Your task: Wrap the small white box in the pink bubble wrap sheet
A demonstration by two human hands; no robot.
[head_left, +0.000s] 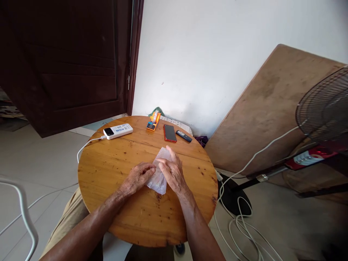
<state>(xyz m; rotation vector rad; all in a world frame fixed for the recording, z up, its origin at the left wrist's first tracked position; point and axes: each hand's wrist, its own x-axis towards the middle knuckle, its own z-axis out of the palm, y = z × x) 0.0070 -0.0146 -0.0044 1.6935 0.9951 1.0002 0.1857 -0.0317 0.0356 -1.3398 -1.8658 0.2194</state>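
A flat, oblong packet of translucent bubble wrap lies at a slant near the middle of the round wooden table. What it encloses, if anything, cannot be made out. At its left edge is my left hand, its fingers bent together and its thumb against the wrap. Over the packet's right side lies my right hand, with fingers stretched and apart, the thumb pointing across the wrap. Its fingertips rest on or just over the plastic.
Toward the wall stand an orange tape dispenser, a red-edged phone and a dark handheld device. A white power bank with a cable lies left. A fan and coiled cable are at right.
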